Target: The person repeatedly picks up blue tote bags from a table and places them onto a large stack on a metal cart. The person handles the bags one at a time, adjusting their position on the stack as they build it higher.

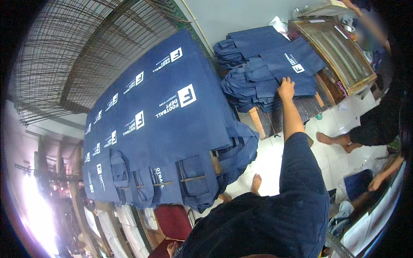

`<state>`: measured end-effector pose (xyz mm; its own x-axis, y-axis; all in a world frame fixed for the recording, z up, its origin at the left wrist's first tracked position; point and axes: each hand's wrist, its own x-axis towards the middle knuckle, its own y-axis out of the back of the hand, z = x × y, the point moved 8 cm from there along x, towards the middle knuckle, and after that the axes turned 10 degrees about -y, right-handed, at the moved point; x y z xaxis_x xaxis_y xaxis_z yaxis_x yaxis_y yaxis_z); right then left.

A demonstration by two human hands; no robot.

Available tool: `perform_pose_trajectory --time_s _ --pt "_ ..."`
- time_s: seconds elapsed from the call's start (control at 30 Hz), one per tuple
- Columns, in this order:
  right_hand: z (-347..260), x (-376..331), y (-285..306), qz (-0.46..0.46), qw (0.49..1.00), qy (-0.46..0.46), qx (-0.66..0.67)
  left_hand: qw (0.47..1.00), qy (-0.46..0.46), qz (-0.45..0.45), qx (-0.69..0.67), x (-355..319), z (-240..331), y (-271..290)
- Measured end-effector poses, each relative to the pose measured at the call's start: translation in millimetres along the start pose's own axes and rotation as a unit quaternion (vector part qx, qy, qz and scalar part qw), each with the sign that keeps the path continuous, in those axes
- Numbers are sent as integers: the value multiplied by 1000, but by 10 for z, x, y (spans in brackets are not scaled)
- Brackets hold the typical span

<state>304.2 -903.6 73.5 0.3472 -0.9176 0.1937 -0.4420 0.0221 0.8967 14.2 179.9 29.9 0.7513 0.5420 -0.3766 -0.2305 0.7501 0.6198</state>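
Observation:
My right hand (286,89) reaches out to a stack of flat navy fabric bags, its fingers closed at the edge of the top navy bag (279,64), which has a white print. To the left, a wide layer of printed navy bags (163,103) overlaps row on row, with handle loops hanging along the near edge. Among those loops a bit of skin shows, apparently my left hand (215,162); bag fabric hides most of it, so its fingers cannot be made out.
The stack rests on a dark wooden table (297,118) beside a wood-framed screen (335,51). A metal wire rack (64,51) stands at far left. Two co-workers are on the right; one hand (376,182) is near a navy piece (358,182). A red chair (173,221) stands below the bags.

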Motion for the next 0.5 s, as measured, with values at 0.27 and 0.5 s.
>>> perform_pose_trajectory --time_s 0.27,0.5 --pt "64 332 -310 -40 989 47 -136 975 54 85 199 -591 254 502" --pt "-453 628 1427 224 969 62 87 832 -320 353 284 -726 1733 1314"
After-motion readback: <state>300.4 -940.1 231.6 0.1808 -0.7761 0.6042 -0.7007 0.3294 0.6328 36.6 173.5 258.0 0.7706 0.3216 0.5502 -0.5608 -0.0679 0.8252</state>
